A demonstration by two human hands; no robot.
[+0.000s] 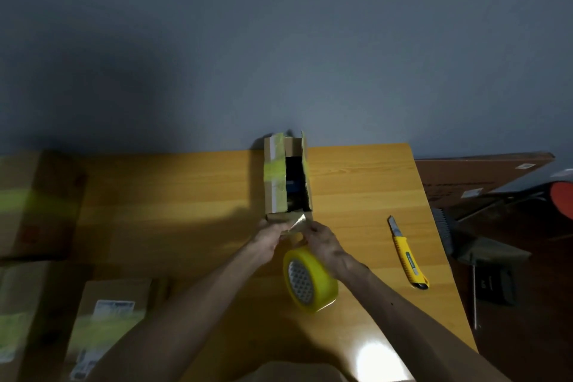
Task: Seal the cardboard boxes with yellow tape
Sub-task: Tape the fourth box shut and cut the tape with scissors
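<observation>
While the cardboard box [286, 177] is lying at frame centre on the table [186, 195], flaps parted, the left hand [273, 234] and right hand [322, 245] are pinching the tape strip [297, 222] at its near end with curled fingers. The yellow tape roll [310, 282] is sitting just below the right hand. A utility knife [407, 253] is lying centre right, and taped boxes [105, 319] are sitting lower left.

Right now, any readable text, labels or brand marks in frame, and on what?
Nothing reads legibly.
Utility knife: dark label strip on the handle, print too small.
Cardboard box at lower left: white shipping label, blurred.
Brown board at right: white stickers, too small.
Tape roll: no text visible.
</observation>
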